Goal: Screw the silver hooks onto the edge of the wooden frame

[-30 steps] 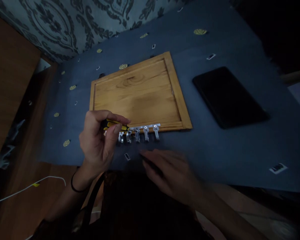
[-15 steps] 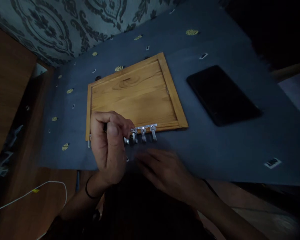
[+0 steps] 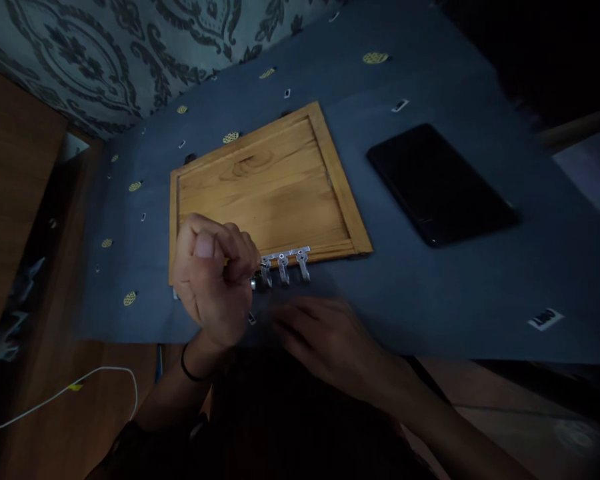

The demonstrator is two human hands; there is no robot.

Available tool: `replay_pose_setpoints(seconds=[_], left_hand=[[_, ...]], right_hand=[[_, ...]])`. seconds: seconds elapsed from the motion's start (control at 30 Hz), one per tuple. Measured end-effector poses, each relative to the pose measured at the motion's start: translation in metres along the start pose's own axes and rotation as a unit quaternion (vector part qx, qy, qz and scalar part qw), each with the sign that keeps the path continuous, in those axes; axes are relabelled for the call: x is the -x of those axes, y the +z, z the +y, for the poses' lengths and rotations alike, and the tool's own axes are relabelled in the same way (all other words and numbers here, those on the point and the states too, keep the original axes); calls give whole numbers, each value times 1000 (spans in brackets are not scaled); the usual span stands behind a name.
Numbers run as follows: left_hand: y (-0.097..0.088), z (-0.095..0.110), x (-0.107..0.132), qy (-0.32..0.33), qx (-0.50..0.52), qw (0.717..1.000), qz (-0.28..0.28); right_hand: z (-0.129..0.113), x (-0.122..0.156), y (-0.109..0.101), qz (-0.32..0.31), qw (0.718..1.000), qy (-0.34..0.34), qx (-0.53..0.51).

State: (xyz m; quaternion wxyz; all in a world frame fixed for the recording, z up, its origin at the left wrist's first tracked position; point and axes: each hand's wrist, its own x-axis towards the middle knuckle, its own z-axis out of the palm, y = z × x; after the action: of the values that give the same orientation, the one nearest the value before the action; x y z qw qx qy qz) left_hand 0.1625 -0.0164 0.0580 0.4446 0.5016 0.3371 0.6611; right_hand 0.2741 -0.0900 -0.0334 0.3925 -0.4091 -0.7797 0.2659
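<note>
A wooden board (image 3: 265,183) with a raised frame lies on a dark blue cloth (image 3: 430,287). Along its near edge sits a metal hook rail (image 3: 283,261) with several silver hooks. My left hand (image 3: 213,280) is closed in a fist round a yellow-and-black screwdriver, mostly hidden by the fingers, held at the rail's left part. My right hand (image 3: 325,337) lies flat on the cloth just below the rail, fingers stretched out toward the left, holding nothing.
A black tablet (image 3: 440,183) lies right of the board. Small yellow discs (image 3: 375,58) and little tags dot the cloth. Patterned fabric (image 3: 105,53) lies beyond it. A white cable (image 3: 80,390) runs over the wooden floor at lower left.
My left hand has turned over the screwdriver, covering its yellow handle and the rail's left hooks. The right hand stays about where it was.
</note>
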Motion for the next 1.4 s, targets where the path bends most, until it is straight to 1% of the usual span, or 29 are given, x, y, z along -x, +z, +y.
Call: replay_pose_setpoints(seconds=[0.1,0.17,0.37,0.57,0.67,0.77,0.83,0.93,1.0,1.13,1.2,1.3,1.4], left_hand=[[-1,0,-3,-15,9,1000,-2],[-3,0,-5,-29,7,999,-10],[-7,1,-13,-57,16,997,-49],[-10,1,-20,-80,28,991,-101],[-13,0,-20,-79,36,990,-108],[-19,0,-19,-77,21,990,-115],[-23,0,-18,-69,-2,992,-108],[-26,3,-15,-15,-53,996,-65],[-25,7,-12,0,-75,996,-38],[-19,14,-5,-40,-38,998,-7],[-13,15,-3,-48,-25,999,2],[-5,12,-2,-49,-18,998,16],[0,7,-2,-28,-5,999,19]], right_hand=[[0,0,-1,26,1000,-15,-6],[0,0,-1,27,999,-17,-7],[1,-2,-1,20,1000,-15,-2],[0,-2,-2,15,1000,-6,-12],[-1,-3,-5,0,1000,3,-21],[0,-3,-6,-12,999,14,-30],[2,-1,-4,-19,999,21,-38],[4,1,-2,-18,998,26,-45],[5,2,-1,-17,998,27,-47],[5,1,-2,-18,998,22,-49],[5,0,-2,-13,999,17,-47],[4,-1,-3,-17,999,18,-46],[4,-1,-4,-19,998,22,-48]])
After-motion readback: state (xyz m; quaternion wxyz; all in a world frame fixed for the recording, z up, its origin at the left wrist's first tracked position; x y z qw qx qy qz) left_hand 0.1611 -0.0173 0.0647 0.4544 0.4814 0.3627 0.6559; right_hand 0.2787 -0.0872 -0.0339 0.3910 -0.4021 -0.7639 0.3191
